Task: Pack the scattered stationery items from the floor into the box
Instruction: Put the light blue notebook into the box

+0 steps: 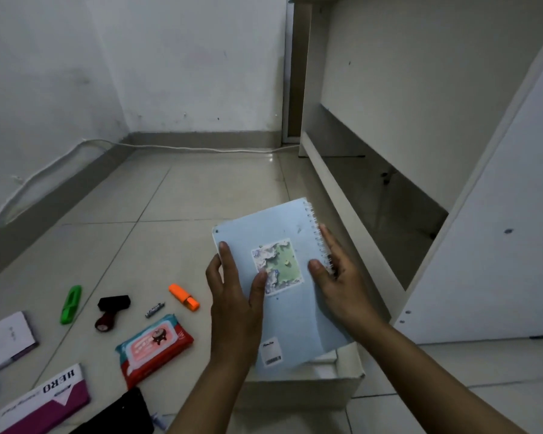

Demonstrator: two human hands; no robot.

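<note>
Two bare forearms w/ no sleeves, watch or jewellery visible. Left hand & right hand: short plain nails, slim fingers, no gloves.

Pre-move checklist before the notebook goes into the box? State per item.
1. Grip: left hand and right hand both hold the blue spiral notebook by its side edges. Ok.
2. Position: notebook's lower edge sits over the white box. Ok.
3. Box interior free: hidden behind notebook and arms. Cannot tell.
4. Fit: notebook tilted, spiral on the right; box opening mostly covered. Cannot tell.
5. Floor cleared: orange highlighter, green cutter, wipes pack, stamp lie unpacked. Not ok.
</note>
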